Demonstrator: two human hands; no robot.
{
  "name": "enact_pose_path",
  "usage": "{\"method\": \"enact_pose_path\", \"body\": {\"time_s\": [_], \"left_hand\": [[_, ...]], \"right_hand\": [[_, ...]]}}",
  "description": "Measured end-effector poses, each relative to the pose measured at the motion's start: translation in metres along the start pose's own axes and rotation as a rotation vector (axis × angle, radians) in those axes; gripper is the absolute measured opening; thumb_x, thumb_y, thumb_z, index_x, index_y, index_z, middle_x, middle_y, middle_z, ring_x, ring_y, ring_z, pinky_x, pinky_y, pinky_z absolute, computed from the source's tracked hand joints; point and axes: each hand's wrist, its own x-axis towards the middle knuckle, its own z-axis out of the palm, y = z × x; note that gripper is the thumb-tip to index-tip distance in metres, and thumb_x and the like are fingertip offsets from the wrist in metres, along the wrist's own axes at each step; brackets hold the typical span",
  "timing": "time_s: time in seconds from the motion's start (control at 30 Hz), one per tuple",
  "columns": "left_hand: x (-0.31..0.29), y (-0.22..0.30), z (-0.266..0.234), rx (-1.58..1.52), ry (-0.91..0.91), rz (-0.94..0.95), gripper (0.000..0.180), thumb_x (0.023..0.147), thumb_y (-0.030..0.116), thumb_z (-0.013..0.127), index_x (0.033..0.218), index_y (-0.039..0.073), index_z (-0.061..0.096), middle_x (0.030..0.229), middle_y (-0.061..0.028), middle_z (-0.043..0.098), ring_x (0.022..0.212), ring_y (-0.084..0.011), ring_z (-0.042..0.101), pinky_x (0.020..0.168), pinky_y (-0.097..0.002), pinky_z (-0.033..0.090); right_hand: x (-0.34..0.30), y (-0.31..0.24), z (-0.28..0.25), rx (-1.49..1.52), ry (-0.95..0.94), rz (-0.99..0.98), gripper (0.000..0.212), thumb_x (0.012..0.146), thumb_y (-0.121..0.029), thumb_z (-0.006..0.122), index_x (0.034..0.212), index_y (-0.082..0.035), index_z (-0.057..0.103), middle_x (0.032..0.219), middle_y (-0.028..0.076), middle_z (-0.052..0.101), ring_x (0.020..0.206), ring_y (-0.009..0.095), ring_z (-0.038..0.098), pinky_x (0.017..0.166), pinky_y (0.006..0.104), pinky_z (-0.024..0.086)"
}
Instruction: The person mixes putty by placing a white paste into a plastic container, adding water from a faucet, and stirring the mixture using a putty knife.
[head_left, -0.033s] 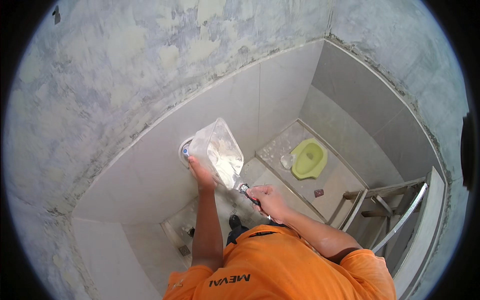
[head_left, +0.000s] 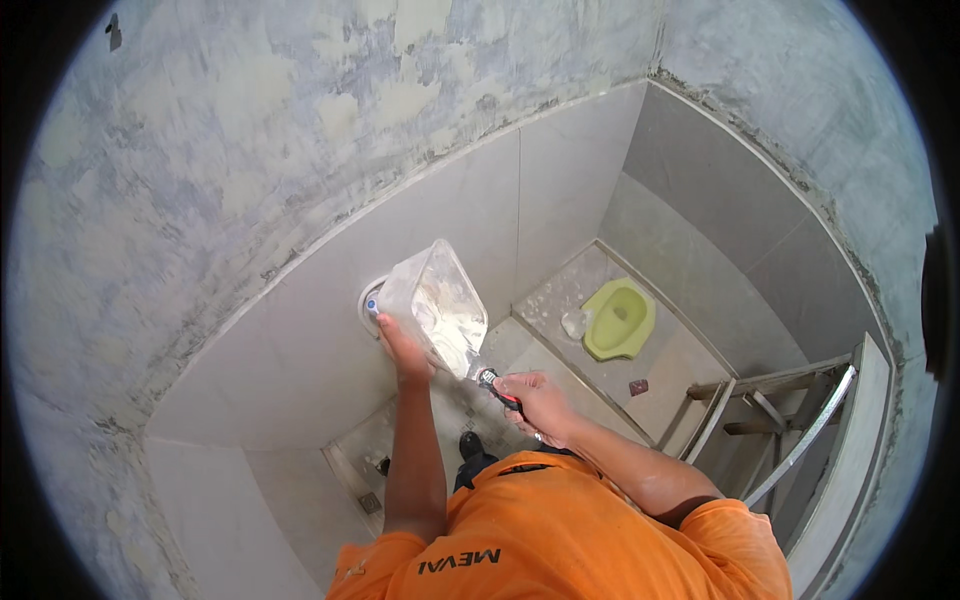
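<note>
A translucent white plastic tub (head_left: 402,285) is tipped on its side, its open mouth turned to the right. My left hand (head_left: 404,350) grips it from below and behind, with the thumb at its left edge. White paste or powder (head_left: 452,332) coats the inside. A putty knife (head_left: 503,390) with a black and red handle is in my right hand (head_left: 540,402), fingers closed round the handle. Its blade reaches to the tub's lower corner, where the paste partly hides it. Whitish smears mark the right fingers.
Behind the tub, a round white fitting (head_left: 369,302) with a blue piece sits against the tiled wall (head_left: 450,190). A yellow-green squat toilet (head_left: 622,318) is set in a raised platform, with a small dark red object (head_left: 638,387) nearby. A ladder-like frame (head_left: 808,455) stands at right.
</note>
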Motion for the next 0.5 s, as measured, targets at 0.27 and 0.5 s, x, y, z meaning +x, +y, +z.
{"method": "enact_pose_path", "body": {"time_s": [0.27,0.5], "left_hand": [[-0.024,0.005,0.034,-0.207,-0.041,-0.217,0.088,0.100,0.072,0.022,0.153,0.003,0.033,0.149,-0.0154,0.045,0.135,-0.0316,0.048,0.112,-0.0448,0.040],[-0.044,0.000,0.032,-0.483,-0.134,-0.271,0.079,0.100,0.069,0.030,0.152,0.010,0.037,0.150,-0.0111,0.046,0.136,-0.0303,0.048,0.113,-0.0451,0.040]], "right_hand": [[0.007,-0.011,0.013,0.288,-0.136,-0.043,0.027,0.102,-0.032,0.058,0.095,-0.006,0.062,0.057,-0.001,0.047,0.040,0.008,0.036,0.036,0.0248,0.024],[-0.019,-0.028,0.010,-0.079,0.119,-0.346,0.026,0.099,-0.028,0.063,0.101,-0.002,0.068,0.062,-0.004,0.050,0.053,0.007,0.047,0.049,0.0240,0.034]]}}
